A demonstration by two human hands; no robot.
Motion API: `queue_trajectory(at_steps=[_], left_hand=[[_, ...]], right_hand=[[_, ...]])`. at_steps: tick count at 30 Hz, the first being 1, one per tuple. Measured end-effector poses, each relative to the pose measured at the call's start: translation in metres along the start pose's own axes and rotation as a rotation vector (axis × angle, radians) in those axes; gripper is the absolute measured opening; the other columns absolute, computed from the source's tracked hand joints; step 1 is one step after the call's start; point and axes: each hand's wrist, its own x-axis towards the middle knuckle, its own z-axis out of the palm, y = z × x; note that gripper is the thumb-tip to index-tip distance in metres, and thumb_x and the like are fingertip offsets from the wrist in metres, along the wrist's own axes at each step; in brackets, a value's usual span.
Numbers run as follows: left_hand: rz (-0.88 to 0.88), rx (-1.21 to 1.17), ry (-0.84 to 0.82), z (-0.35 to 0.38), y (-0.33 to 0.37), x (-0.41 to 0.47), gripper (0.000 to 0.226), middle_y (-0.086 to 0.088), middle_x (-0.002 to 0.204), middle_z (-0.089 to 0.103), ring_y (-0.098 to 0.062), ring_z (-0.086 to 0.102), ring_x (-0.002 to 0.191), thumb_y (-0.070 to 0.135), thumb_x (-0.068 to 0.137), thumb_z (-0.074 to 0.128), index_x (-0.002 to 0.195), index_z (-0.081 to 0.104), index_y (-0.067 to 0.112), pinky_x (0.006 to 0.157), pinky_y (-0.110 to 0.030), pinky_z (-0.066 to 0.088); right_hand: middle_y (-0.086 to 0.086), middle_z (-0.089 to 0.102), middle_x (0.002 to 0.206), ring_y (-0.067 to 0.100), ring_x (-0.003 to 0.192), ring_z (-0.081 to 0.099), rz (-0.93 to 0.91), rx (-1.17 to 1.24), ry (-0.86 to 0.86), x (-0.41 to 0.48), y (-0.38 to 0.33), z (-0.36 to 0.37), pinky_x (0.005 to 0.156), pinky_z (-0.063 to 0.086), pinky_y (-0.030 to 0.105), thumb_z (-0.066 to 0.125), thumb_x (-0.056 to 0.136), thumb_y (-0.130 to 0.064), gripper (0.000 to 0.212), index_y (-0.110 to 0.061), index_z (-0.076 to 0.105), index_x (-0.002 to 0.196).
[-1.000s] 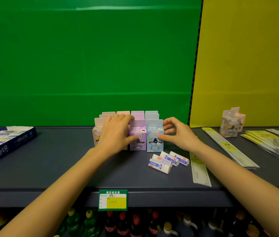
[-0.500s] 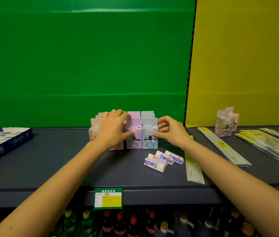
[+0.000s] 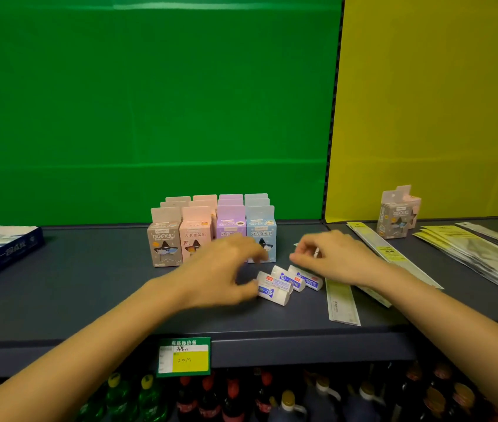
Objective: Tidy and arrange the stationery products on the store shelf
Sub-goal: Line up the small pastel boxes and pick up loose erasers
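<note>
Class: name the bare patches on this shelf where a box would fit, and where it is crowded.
Bare: shelf between the blue tray and the upright boxes. Crowded: from the erasers rightwards, among rulers and packets.

Dark grey shelf [image 3: 89,293], one long deck; green-and-yellow price tag [image 3: 183,356] on its front lip at 6 o'clock. At 12, block of small upright boxes [image 3: 196,236]: four columns (grey, pink, purple, blue), three deep, sides touching. Just beside the block, at its 5 o'clock, a cluster of white erasers [image 3: 284,280] in blue sleeves, lying flat, side by side. At 3, sleeved ruler [image 3: 340,306] flat near the front; longer ruler [image 3: 366,236] angled behind it. Far 3, fanned stack of yellow-headed clear packets [image 3: 470,251]. At 2, two loose boxes [image 3: 395,217] upright by the back panel. At 9, open blue carton [image 3: 13,248], partly out of view
</note>
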Motion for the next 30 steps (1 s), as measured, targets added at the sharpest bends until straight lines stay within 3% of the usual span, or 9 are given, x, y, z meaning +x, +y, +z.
queue_trajectory(at_steps=[4,11,16,19,26,30], left_hand=[[0.021,-0.057,-0.249,0.017,0.008,0.005,0.052,0.003,0.125,0.052,-0.013,0.047,0.114,0.04,0.08,0.053,0.128,0.044,0.024,0.096,-0.036,0.043],[-0.027,-0.118,-0.392,0.021,0.002,0.014,0.046,-0.004,0.116,0.049,-0.017,0.045,0.104,0.045,0.089,0.05,0.127,0.046,0.019,0.094,-0.035,0.039],[-0.102,-0.175,-0.442,0.021,0.0,0.016,0.043,-0.006,0.103,0.051,-0.014,0.042,0.08,0.048,0.087,0.051,0.108,0.048,0.011,0.071,-0.026,0.036],[-0.124,-0.24,-0.467,0.019,0.001,0.016,0.034,0.001,0.086,0.046,-0.008,0.037,0.066,0.044,0.088,0.052,0.097,0.044,0.013,0.062,-0.02,0.033],[-0.097,-0.176,-0.513,0.015,0.003,0.018,0.027,-0.004,0.089,0.048,-0.018,0.042,0.075,0.043,0.091,0.047,0.091,0.039,0.018,0.069,-0.029,0.037],[-0.092,-0.136,-0.516,0.012,0.004,0.016,0.026,-0.002,0.09,0.045,-0.019,0.043,0.078,0.04,0.092,0.047,0.092,0.038,0.016,0.07,-0.027,0.034]], right_hand=[[-0.011,0.058,0.084,0.012,0.081,0.053,0.042,-0.179,-0.098,-0.01,-0.006,0.005,0.07,0.041,0.028,0.042,0.083,-0.065,0.038,-0.03,0.054,0.086],[0.006,0.06,0.083,0.02,0.076,0.054,0.049,-0.222,-0.285,0.008,-0.006,0.013,0.062,0.036,0.032,0.042,0.083,-0.065,0.065,-0.008,0.064,0.103],[0.004,0.057,0.083,0.013,0.066,0.047,0.035,-0.073,-0.493,0.019,-0.012,0.004,0.058,0.034,0.025,0.053,0.086,-0.05,0.051,-0.004,0.064,0.105],[0.002,0.051,0.08,0.011,0.064,0.042,-0.008,-0.076,-0.55,0.022,-0.017,0.003,0.057,0.031,0.025,0.054,0.088,-0.042,0.035,-0.008,0.054,0.095],[0.004,0.049,0.089,0.018,0.079,0.044,-0.092,-0.15,-0.507,0.021,-0.02,0.008,0.069,0.035,0.031,0.052,0.089,-0.035,0.036,-0.005,0.05,0.107],[-0.001,0.043,0.079,0.017,0.076,0.043,-0.115,-0.156,-0.502,0.02,-0.017,0.011,0.068,0.034,0.031,0.049,0.09,-0.037,0.027,-0.011,0.043,0.095]])
